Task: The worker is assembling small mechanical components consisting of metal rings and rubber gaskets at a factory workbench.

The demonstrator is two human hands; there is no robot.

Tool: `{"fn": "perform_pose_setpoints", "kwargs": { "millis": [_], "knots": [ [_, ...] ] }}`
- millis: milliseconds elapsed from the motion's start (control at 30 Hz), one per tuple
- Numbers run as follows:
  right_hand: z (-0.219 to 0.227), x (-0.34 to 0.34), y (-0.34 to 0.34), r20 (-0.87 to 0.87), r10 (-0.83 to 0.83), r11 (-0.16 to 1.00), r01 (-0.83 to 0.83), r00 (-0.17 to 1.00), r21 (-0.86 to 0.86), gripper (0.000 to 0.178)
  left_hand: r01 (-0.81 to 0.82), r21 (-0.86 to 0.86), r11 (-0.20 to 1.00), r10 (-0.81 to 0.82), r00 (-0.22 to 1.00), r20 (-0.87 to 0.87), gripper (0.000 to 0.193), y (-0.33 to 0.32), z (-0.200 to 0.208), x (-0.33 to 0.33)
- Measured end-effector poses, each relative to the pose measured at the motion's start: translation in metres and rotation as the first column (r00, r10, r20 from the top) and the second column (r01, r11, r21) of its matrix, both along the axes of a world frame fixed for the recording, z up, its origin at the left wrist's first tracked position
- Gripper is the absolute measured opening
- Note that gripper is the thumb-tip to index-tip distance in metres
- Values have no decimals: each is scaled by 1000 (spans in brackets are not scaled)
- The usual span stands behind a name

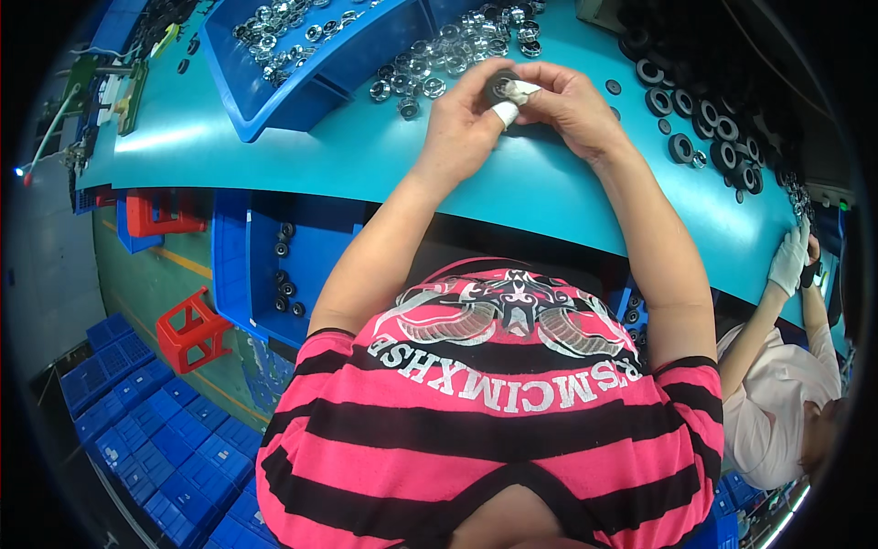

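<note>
My left hand [457, 128] and my right hand [574, 108] meet over the turquoise table, both closed on one small black toy wheel [495, 84]. The left fingers curl around the wheel's far side. White wrapping covers both thumbs, and the right thumb presses against the wheel's face. Part of the wheel is hidden behind the fingers. Just beyond my hands lies a heap of shiny chrome wheel hubs [455, 57]. Many black tyres [680, 147] are piled to the right, some showing pale centres.
A blue bin [315, 69] with more hubs stands at the far left on the table [357, 156]. Below the edge, another blue bin [311, 220] contains black wheels. A red stool [190, 329] and stacked blue crates [165, 430] stand left. At right, a co-worker's gloved hand [786, 265] reaches over the table.
</note>
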State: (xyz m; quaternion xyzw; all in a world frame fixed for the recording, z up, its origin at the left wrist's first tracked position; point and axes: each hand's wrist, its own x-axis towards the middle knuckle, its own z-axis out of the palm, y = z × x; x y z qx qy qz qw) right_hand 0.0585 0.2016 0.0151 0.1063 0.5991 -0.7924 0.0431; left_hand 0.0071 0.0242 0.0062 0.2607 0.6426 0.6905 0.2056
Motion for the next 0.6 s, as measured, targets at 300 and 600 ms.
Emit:
{"fn": "perform_pose_setpoints", "kwargs": {
  "millis": [300, 600],
  "knots": [
    [10, 3, 5, -12, -1, 994, 2, 1000, 107, 34, -16, 134, 991, -11, 980, 201, 36, -5, 0, -8],
    [6, 5, -8, -47, -76, 961, 85, 996, 262, 26, -108, -87, 990, 117, 987, 108, 29, -1, 8, -3]
  ]
}}
